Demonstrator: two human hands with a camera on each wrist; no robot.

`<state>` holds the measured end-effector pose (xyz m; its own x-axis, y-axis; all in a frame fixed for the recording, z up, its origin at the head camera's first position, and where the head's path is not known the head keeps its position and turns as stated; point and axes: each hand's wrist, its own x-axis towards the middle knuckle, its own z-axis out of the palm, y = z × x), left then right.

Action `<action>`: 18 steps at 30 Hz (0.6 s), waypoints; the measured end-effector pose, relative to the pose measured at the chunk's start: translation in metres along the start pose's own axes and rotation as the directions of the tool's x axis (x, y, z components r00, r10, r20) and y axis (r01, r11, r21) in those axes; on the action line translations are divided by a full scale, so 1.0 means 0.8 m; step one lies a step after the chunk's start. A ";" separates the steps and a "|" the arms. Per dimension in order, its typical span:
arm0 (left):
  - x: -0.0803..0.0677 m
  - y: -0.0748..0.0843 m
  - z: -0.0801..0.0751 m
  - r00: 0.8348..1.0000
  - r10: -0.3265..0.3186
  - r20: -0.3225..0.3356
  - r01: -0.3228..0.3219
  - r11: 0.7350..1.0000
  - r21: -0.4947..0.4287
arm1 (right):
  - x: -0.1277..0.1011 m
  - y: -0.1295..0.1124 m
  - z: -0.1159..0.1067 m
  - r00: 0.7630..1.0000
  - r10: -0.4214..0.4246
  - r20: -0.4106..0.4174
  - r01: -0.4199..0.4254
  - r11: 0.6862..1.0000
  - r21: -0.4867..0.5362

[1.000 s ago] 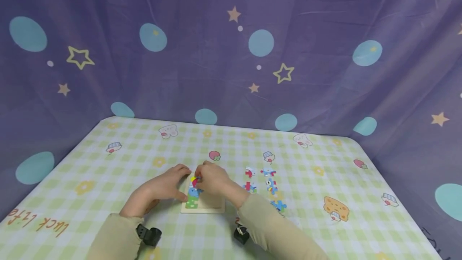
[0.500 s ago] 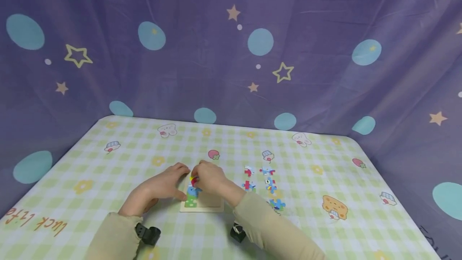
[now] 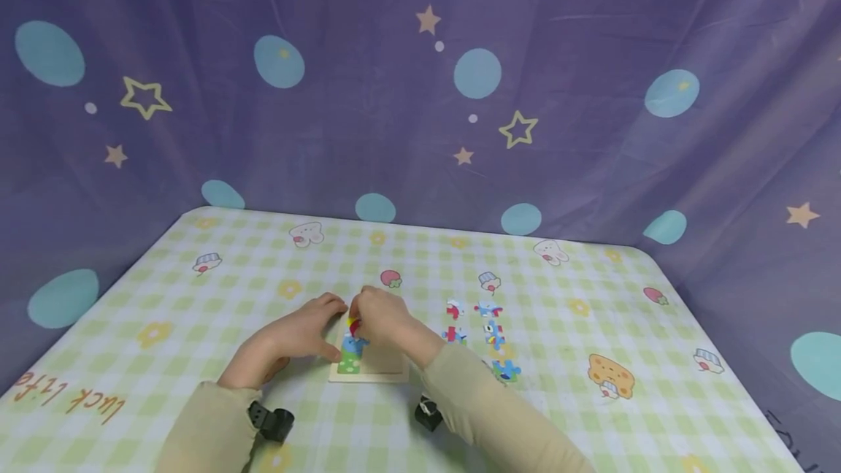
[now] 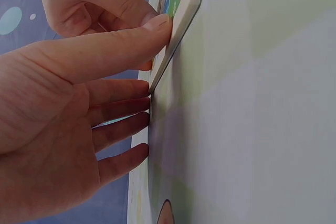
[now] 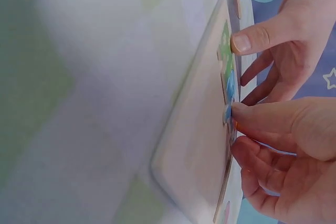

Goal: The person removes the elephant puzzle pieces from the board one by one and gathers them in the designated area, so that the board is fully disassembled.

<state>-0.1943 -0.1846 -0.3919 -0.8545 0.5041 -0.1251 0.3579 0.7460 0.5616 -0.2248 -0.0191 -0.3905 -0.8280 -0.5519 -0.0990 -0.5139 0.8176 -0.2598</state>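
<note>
While straight left fingers steady the puzzle tray, right fingers pinch a piece.

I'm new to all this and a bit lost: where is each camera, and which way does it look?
Head: worn on the head, looks forward and down at the table; both hands and sleeves show.
Left wrist: low beside the left hand, whose thumb touches the puzzle board.
Right wrist: low beside the right hand, fingertips on a piece.
All three share the board and both hands.
</note>
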 end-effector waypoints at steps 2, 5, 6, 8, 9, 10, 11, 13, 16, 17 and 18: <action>0.000 0.000 0.000 1.000 0.001 0.002 -0.001 1.000 0.004 | 0.002 0.001 0.000 1.000 0.006 0.009 -0.006 1.000 0.005; 0.000 0.001 0.001 1.000 -0.006 0.001 0.006 1.000 0.007 | 0.004 0.001 0.000 1.000 0.011 0.023 -0.011 1.000 0.003; 0.000 0.001 0.000 1.000 -0.007 0.000 0.007 1.000 0.011 | 0.005 0.001 0.000 1.000 0.012 0.026 -0.011 1.000 -0.003; 0.000 0.001 0.000 1.000 -0.011 -0.001 0.011 1.000 0.011 | 0.006 0.001 0.001 1.000 0.013 0.029 -0.013 1.000 -0.012; 0.000 0.001 0.000 1.000 -0.013 -0.002 0.013 1.000 0.010 | 0.006 0.001 0.001 0.999 0.015 0.030 -0.014 1.000 -0.017; 0.000 0.001 0.000 1.000 -0.015 -0.002 0.015 1.000 0.010 | 0.006 0.001 0.001 0.999 0.017 0.032 -0.016 1.000 -0.022; 0.001 0.001 -0.001 1.000 -0.014 -0.002 0.014 1.000 0.011 | 0.006 0.001 0.001 0.999 0.019 0.033 -0.018 1.000 -0.022; 0.001 0.001 0.000 1.000 -0.013 -0.004 0.013 1.000 0.011 | 0.006 0.001 0.001 0.999 0.023 0.036 -0.023 1.000 -0.018; 0.001 0.001 0.001 1.000 -0.009 -0.005 0.009 1.000 0.014 | 0.005 0.002 0.001 0.999 0.028 0.037 -0.028 1.000 -0.003; 0.000 0.001 0.001 1.000 -0.006 -0.006 0.007 1.000 0.016 | 0.005 0.002 0.001 0.999 0.029 0.035 -0.029 1.000 0.005; 0.000 0.000 0.001 1.000 -0.005 -0.007 0.005 1.000 0.016 | 0.004 0.003 0.001 0.999 0.031 0.033 -0.031 0.999 0.008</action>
<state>-0.1941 -0.1838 -0.3924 -0.8590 0.4972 -0.1222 0.3593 0.7553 0.5481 -0.2285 -0.0196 -0.3924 -0.8354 -0.5318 -0.1390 -0.4862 0.8329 -0.2645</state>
